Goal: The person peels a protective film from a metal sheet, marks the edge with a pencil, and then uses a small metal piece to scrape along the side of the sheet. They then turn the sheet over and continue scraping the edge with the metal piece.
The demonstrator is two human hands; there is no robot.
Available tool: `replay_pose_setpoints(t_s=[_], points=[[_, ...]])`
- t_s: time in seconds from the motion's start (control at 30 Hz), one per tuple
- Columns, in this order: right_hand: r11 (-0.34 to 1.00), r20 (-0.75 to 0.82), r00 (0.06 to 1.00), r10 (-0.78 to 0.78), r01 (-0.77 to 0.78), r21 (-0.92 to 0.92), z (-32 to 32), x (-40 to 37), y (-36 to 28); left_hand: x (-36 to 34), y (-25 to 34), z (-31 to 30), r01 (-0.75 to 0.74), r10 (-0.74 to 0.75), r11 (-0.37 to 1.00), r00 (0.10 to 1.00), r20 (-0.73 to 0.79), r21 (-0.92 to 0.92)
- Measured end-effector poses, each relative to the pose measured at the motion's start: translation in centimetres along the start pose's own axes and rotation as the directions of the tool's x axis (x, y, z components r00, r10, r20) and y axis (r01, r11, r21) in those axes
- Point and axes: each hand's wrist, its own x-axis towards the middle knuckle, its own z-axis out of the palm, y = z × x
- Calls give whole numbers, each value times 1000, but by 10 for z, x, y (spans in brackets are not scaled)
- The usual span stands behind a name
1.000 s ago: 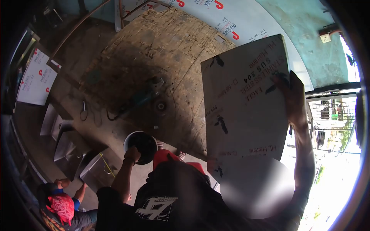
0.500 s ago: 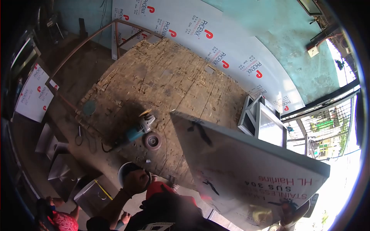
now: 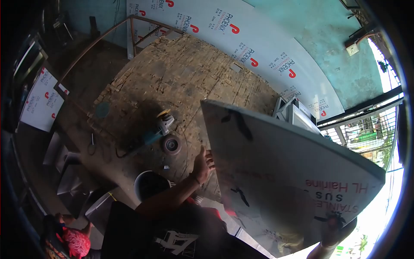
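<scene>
A large film-covered stainless steel panel (image 3: 276, 172) with folded edges stands tilted over the right part of the worn wooden table (image 3: 172, 77). My left hand (image 3: 203, 166) is at the panel's left edge, its fingers apart; whether they touch the edge is hard to tell. At the panel's lower right, my right hand (image 3: 332, 231) grips its edge. An angle grinder (image 3: 157, 131) lies on the table left of the panel, beside a round disc (image 3: 171, 144).
A dark round bucket (image 3: 151, 183) stands below the table's near edge. A co-worker in red headwear (image 3: 76, 241) is at the lower left, near bent metal pieces (image 3: 73, 187). A metal frame (image 3: 295, 111) rests at the table's right end. Printed sheets (image 3: 246, 47) lean on the wall.
My left hand has moved from over the bucket up and right to the panel's left edge. The panel has shifted slightly up and right, with my right hand still on it.
</scene>
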Motion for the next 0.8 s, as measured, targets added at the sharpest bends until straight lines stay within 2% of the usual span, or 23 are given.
replay_pose_setpoints(t_s=[0.03, 0.07, 0.1, 0.17, 0.23, 0.3, 0.37, 0.43, 0.47, 0.5, 0.57, 0.63, 0.7, 0.8], points=[[1000, 6, 1000, 7, -7, -6, -19, 2, 12, -6, -6, 12, 23, -23, 1000, 1000, 7, -16], [996, -60, 995, -76, 79, 44, -42, 6, 26, 20, -36, -2, 28, -28, 1000, 985, 170, 1], [982, -129, 980, -153, 165, 87, -56, 5, 33, 6, -42, 10, 45, -45, 999, 986, 163, 2], [959, -216, 942, -258, 277, 62, -80, 14, 33, -32, -27, 56, -54, 40, 998, 946, 322, 35], [933, -284, 897, -338, 359, 23, -96, 24, 26, -37, -3, 80, 46, -56, 998, 899, 434, 33], [904, -330, 852, -406, 428, -6, -107, 36, 17, -34, 6, 111, -5, 36, 997, 929, 369, -83], [874, -350, 813, -465, 484, -39, -118, 54, 7, 8, 0, 124, -193, 174, 981, 910, 376, 12], [836, -348, 772, -532, 543, -72, -119, 79, -7, -5, 46, 147, -188, 156, 968, 969, 194, 164], [822, -331, 762, -556, 564, -79, -118, 92, -11, -3, 63, 154, -267, 251, 962, 947, 198, 55], [806, -312, 754, -579, 586, -80, -114, 106, -14, 0, 77, 157, -341, 344, 939, 919, 192, -50], [776, -251, 743, -620, 627, -62, -107, 136, -15, 5, 112, 143, -583, 574, 811, 810, 122, 54], [744, -183, 730, -658, 668, -10, -89, 162, -15, 1, 148, 130, -679, 678, 732, 734, 42, 56], [710, -113, 712, -693, 701, 63, -66, 183, -13, -26, 175, 120, -781, 785, 618, 619, -15, 96], [601, -1, 620, -784, 760, 249, -21, 202, 4, -64, 204, 111, -902, 903, 429, 430, 6, 52]])
